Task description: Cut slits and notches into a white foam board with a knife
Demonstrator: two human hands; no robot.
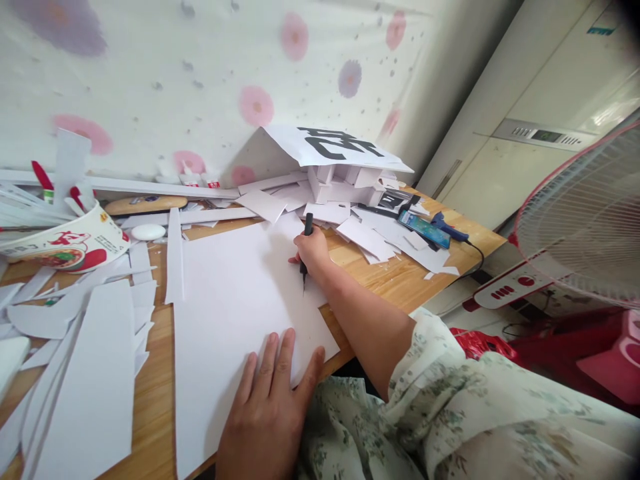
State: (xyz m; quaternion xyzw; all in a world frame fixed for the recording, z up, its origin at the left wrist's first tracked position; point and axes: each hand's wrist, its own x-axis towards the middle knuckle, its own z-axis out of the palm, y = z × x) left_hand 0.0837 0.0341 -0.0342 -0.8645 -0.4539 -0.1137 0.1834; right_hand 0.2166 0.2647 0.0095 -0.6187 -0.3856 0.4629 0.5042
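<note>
A large white foam board sheet point(220, 300) lies flat on the wooden table. My left hand point(273, 400) rests on its near part, palm down with the fingers spread. My right hand point(313, 252) is closed around a black craft knife point(309, 227), held nearly upright. The thin tip of the knife points down at the board near its right side. Behind the board stands a small white model point(345, 183), with a printed sheet point(335, 148) bearing black shapes lying over its top.
Offcuts point(95, 373) pile up at the left beside a paper bowl point(65, 243) holding strips and red-handled tools. A phone point(424, 229) and a blue glue gun point(450, 228) lie at the right rear, near more scraps point(365, 239). A fan point(585, 213) stands off the table's right side.
</note>
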